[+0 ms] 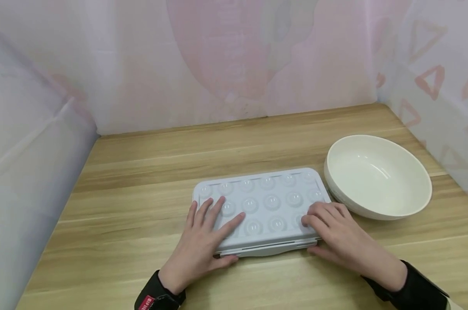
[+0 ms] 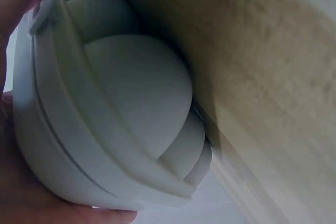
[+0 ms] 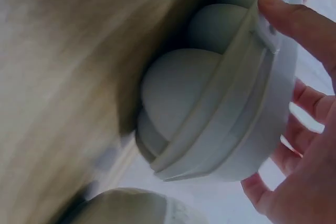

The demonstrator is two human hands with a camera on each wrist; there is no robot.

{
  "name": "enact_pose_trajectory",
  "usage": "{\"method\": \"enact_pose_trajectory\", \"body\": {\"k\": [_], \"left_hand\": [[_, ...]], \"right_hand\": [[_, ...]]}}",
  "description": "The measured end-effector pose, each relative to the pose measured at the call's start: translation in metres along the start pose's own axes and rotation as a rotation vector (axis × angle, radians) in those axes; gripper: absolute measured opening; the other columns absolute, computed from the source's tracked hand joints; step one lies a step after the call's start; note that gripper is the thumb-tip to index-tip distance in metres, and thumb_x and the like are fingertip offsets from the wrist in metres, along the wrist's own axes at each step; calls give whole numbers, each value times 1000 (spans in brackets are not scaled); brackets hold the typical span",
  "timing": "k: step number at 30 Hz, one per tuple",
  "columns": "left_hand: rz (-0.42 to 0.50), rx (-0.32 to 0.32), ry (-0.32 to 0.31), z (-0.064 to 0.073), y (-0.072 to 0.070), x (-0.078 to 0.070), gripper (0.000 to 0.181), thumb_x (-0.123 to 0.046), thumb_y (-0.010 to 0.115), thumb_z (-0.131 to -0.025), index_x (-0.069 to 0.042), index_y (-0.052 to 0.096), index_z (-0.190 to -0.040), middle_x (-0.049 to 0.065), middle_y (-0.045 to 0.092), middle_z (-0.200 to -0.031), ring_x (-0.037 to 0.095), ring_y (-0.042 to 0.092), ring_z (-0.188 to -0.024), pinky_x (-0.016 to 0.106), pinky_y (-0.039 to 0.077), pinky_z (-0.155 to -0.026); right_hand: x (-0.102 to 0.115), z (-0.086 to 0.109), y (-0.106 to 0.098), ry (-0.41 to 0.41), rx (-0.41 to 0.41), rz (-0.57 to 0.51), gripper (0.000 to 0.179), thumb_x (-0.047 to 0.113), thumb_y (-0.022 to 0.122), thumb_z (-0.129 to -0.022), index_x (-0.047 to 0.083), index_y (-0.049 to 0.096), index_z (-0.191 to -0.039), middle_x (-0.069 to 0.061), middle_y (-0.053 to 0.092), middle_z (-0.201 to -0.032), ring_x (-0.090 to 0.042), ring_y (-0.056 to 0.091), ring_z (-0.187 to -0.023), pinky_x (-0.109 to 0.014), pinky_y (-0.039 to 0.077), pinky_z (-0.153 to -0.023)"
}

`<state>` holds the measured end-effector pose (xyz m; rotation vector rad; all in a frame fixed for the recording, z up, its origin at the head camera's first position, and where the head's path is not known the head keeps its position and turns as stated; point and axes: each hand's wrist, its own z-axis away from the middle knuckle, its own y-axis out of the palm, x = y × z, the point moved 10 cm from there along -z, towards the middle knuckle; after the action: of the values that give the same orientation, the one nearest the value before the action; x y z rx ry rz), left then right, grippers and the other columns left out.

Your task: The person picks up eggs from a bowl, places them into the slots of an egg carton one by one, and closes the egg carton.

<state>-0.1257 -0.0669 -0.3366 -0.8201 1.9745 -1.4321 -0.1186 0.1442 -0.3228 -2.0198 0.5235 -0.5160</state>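
Note:
A pale grey-white plastic egg box [image 1: 261, 215], its lid shut and covered in rows of clear round bumps, lies on the wooden table. Rounded egg cups [image 2: 142, 87] bulge from its underside in the left wrist view. My left hand [image 1: 199, 241] rests on the lid's left end, fingers straight and spread, thumb at the front edge. At the right front corner my right hand [image 1: 338, 232] grips the box, fingers bent on the lid and thumb against the front latch strip [image 1: 270, 249]. The right wrist view shows that thumb [image 3: 294, 22] touching the latch end.
A large cream bowl [image 1: 377, 181] stands just right of the egg box, close to its right side. Patterned cloth walls [image 1: 234, 64] enclose the table [image 1: 133, 193] at the back and both sides. Black bands circle both wrists.

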Motion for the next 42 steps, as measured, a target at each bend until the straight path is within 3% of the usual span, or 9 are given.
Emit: {"method": "enact_pose_trajectory", "body": {"k": [4, 8, 14, 20, 28, 42], "left_hand": [[-20, 9, -15, 0, 1, 0, 87, -62, 74, -69, -30, 45, -144, 22, 30, -149, 46, 24, -135, 65, 9, -109], [-31, 16, -38, 1, 1, 1, 87, -62, 76, -68, -31, 46, -143, 21, 30, -150, 45, 24, -135, 64, 9, -109], [-52, 26, -62, 3, 3, 1, 87, -61, 76, -68, -31, 46, -143, 20, 29, -151, 45, 24, -136, 65, 9, -109], [-63, 10, -43, 4, 4, -1, 88, -61, 76, -68, -30, 45, -144, 21, 28, -151, 46, 23, -136, 66, 9, -108], [-79, 4, -34, 1, 3, -5, 88, -61, 76, -67, -29, 46, -144, 22, 29, -150, 46, 23, -136, 67, 11, -107], [-90, 6, -32, -4, 2, -11, 90, -60, 78, -66, -29, 45, -144, 22, 29, -149, 45, 24, -136, 67, 11, -107]], "right_hand": [[-5, 0, 1, 19, -32, -58, 66, 26, 87, -58, 9, 55, -113, -13, 49, -125, -37, 40, -124, -52, 28, -96], [-6, 0, 5, 38, -43, -105, 75, 26, 85, -61, 11, 54, -128, -18, 42, -141, -43, 33, -131, -53, 16, -110], [-10, 4, 18, 118, 36, -109, 85, 26, 83, -65, 18, 47, -142, -15, 32, -152, -40, 23, -139, -47, 6, -114], [-14, 6, 21, 156, 45, -141, 89, 25, 84, -63, 20, 46, -143, -12, 32, -153, -37, 22, -140, -47, 6, -114], [-15, 5, 18, 196, 14, -149, 91, 19, 88, -57, 20, 50, -139, -12, 36, -150, -39, 26, -137, -56, 13, -110], [-14, 5, 12, 188, -9, -96, 86, 16, 88, -55, 17, 52, -133, -16, 40, -142, -44, 31, -131, -62, 20, -102]]}}
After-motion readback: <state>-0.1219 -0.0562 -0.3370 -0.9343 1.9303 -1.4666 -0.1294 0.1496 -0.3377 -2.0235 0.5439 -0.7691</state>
